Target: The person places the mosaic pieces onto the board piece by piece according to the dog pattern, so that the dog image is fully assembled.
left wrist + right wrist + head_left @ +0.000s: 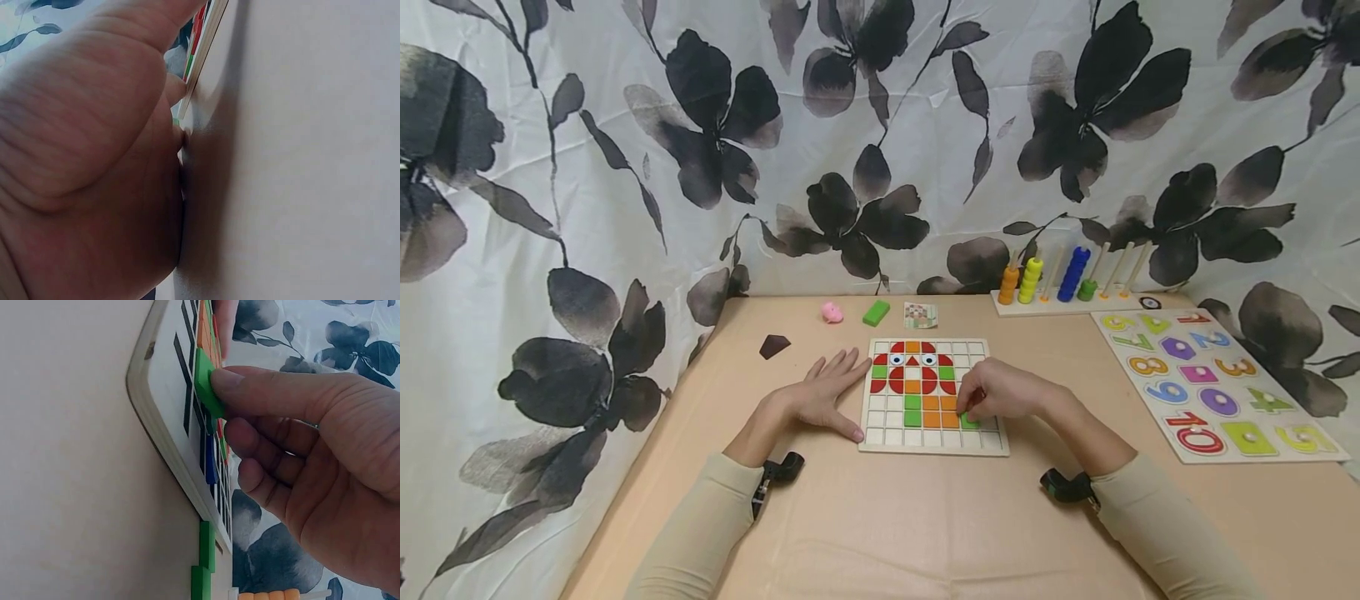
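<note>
A white grid board (886,437) lies on the table, with red, orange, green and white tiles and two eye tiles forming a bird-like picture. My right hand (1009,390) is over its right half. Thumb and fingers pinch a green square tile (205,382) at the grid, beside the orange tiles (931,411). A blue piece (211,459) shows past that tile in the right wrist view. My left hand (820,393) rests on the table with fingers spread, its thumb at the board's lower left edge and fingertips by the upper left edge.
Behind the board lie a dark brown piece (774,346), a pink figure (832,312), a green block (876,313) and a small picture card (921,315). At back right stands a peg rack (1051,307) with coloured beads; a number puzzle board (1157,407) lies right. A floral curtain (955,150) hangs behind.
</note>
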Demonstrator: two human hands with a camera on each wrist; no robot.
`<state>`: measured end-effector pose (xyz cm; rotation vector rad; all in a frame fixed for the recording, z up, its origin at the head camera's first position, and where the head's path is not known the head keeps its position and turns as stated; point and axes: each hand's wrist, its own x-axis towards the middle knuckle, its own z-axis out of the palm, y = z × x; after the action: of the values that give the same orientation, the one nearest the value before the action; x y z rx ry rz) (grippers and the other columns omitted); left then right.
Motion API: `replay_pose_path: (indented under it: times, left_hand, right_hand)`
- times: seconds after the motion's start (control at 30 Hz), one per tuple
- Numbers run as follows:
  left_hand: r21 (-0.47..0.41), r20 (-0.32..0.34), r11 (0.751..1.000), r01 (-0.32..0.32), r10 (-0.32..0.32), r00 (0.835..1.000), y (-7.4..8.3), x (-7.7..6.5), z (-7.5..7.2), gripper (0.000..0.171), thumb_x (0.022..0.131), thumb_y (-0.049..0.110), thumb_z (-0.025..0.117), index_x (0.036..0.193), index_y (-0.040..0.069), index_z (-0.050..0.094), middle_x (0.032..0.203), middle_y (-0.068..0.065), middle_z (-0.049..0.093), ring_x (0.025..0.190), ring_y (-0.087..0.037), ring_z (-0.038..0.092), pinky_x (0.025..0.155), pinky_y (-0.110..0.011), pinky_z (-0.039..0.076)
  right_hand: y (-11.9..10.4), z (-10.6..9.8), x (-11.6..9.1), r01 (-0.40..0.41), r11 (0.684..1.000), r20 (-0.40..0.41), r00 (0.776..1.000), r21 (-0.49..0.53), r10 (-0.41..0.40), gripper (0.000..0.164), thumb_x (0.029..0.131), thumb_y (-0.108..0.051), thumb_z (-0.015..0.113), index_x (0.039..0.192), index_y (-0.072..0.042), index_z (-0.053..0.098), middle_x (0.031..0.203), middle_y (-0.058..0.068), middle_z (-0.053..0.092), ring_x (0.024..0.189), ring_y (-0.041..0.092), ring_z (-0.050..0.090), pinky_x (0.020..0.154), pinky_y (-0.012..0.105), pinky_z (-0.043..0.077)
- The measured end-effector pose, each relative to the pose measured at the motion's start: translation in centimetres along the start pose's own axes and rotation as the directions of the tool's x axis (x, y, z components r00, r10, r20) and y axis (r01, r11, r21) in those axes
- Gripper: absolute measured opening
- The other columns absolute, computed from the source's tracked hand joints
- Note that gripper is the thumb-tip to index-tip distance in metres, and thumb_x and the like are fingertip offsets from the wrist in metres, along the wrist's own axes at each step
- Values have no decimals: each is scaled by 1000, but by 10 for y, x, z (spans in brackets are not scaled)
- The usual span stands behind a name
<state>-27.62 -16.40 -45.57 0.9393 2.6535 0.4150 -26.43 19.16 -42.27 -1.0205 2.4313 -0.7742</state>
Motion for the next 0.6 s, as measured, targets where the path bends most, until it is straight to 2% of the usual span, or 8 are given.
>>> replay_pose_path:
  times: [0.17,0.3,0.47,0.6]
  left_hand:
    - [10,-1,1000,-2,2,1000,-1,1,0,125,63,77,68,156,20,8,161,-14,-4,147,-33,-8,114,-59,-2]
    - [8,0,1000,-1,1,1000,-1,1,0,124,63,76,69,156,20,8,161,-14,-3,147,-33,-8,114,-58,-3]
    - [5,9,1000,4,-4,1000,0,1,-1,125,63,77,69,156,20,7,161,-13,-4,147,-32,-8,114,-58,-3]
    - [2,11,1000,10,-10,1000,0,0,0,126,62,78,68,156,21,7,161,-13,-4,147,-32,-9,114,-56,-4]
  right_hand:
    - [-1,-2,0,-7,999,-22,1000,-33,6,12,82,-10,76,90,-19,78,84,-9,69,75,12,58,70,25,52]
    - [2,-11,-7,-2,999,-116,993,-43,-3,16,84,-13,74,99,-18,77,87,-8,68,77,14,57,68,27,51]
    - [15,-28,-19,-9,999,-285,959,-34,-2,23,84,-15,75,107,-19,73,99,-1,69,81,16,56,68,29,50]
    - [37,-37,-26,-31,999,-346,937,31,40,26,82,-13,77,107,-20,72,103,4,69,82,19,58,69,30,51]
